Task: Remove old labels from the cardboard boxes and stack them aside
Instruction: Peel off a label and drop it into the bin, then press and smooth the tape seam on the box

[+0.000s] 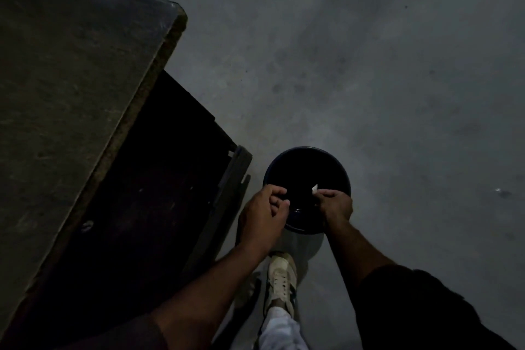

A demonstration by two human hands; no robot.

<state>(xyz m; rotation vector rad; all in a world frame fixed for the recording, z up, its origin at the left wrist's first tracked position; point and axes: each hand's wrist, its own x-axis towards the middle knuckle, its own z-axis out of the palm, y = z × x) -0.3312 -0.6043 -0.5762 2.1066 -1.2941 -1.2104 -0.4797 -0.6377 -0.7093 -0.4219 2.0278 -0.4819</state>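
Note:
I look straight down in dim light at a round black bin (306,156) standing on the floor. Both my hands hover over its near rim. My right hand (335,204) pinches a small white scrap of label (314,188) above the bin's opening. My left hand (264,216) has its fingers curled, and I cannot make out anything in them. No cardboard box is in view.
A large dark table top (71,79) with a worn edge fills the left, with a dark frame (233,179) below it close to the bin. My foot in a pale sneaker (281,281) stands just behind the bin. Grey concrete floor (397,65) spreads to the right.

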